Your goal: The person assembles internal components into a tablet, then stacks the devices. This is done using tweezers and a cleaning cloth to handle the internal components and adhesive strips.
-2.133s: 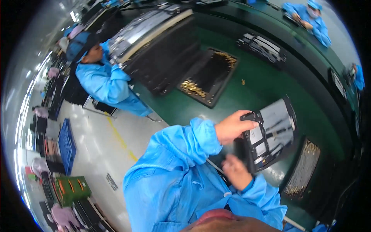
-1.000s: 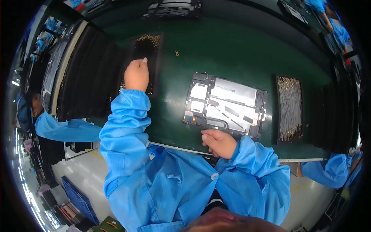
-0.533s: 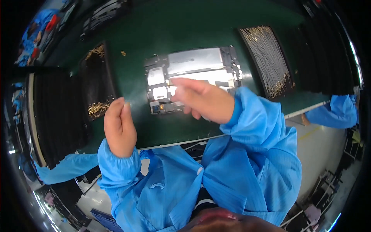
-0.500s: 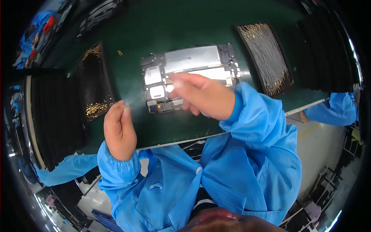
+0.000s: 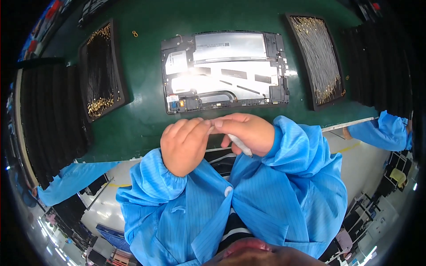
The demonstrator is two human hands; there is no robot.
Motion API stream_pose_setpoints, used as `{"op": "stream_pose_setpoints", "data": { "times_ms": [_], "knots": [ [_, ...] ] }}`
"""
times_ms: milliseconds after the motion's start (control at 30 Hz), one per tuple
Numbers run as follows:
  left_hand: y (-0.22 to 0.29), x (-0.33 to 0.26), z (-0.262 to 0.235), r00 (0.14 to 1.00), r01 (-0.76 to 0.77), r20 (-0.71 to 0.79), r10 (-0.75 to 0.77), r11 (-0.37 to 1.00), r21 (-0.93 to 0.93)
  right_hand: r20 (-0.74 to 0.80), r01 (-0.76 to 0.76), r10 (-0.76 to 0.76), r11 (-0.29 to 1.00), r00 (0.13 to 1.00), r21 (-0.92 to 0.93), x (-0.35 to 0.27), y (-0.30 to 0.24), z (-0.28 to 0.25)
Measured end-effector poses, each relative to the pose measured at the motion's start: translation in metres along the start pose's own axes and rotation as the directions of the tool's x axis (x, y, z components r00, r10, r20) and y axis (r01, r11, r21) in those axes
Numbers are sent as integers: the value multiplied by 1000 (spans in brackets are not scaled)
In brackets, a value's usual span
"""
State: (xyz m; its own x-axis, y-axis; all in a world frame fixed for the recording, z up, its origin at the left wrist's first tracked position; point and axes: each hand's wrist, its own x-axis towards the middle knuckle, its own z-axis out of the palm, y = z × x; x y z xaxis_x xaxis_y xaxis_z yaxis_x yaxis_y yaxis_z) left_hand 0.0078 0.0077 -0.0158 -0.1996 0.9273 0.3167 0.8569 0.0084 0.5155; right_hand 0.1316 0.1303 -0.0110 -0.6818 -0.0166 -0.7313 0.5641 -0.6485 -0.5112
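Your left hand (image 5: 184, 146) and right hand (image 5: 244, 133) meet at the near edge of the counter (image 5: 146, 119), fingertips touching, so both can work on one small thing close to your chest. The right fingers are curled shut around a slim white tool (image 5: 239, 145); its pale end sticks out at about 5 o'clock from the fist. The left fingers are bunched and pinched toward the right fingertips; whether they hold anything of their own I cannot tell, as it is too small to see.

The opened tablet (image 5: 224, 71) lies flat, inner side up, at 12 o'clock from your hands and just beyond them, not touched, within easy reach and square to you so its shiny plates and black frame face the light.

A black tray of dark wires with gold ends (image 5: 100, 71) sits at 10 o'clock, on your left hand's side. A black tray of pale wires with gold ends (image 5: 317, 57) sits at 2 o'clock, on your right hand's side. Both flank the tablet, well apart from each other.

Another person's blue sleeve (image 5: 377, 131) shows at 3 o'clock, below the counter edge
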Motion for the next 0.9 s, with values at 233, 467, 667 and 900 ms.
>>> {"op": "stream_pose_setpoints", "data": {
  "times_ms": [233, 467, 667, 900],
  "knots": [
    [-8, 13, 9, 995, 88, -66, -73, 964, 252, -457, 556, -481, 831, 748, 37, 4, -29, 1],
    [-6, 15, 9, 996, 91, -24, -88, 955, 284, -294, 738, -928, 361, 228, -570, 29, -6, 6],
    [-4, 18, 7, 996, 81, 13, -89, 950, 301, -324, 807, -935, 302, 146, -508, 45, 4, 4],
    [-5, 19, 7, 996, 72, 22, -82, 950, 305, -66, 697, -951, 267, 302, -665, 30, -5, -1]
  ]
}}
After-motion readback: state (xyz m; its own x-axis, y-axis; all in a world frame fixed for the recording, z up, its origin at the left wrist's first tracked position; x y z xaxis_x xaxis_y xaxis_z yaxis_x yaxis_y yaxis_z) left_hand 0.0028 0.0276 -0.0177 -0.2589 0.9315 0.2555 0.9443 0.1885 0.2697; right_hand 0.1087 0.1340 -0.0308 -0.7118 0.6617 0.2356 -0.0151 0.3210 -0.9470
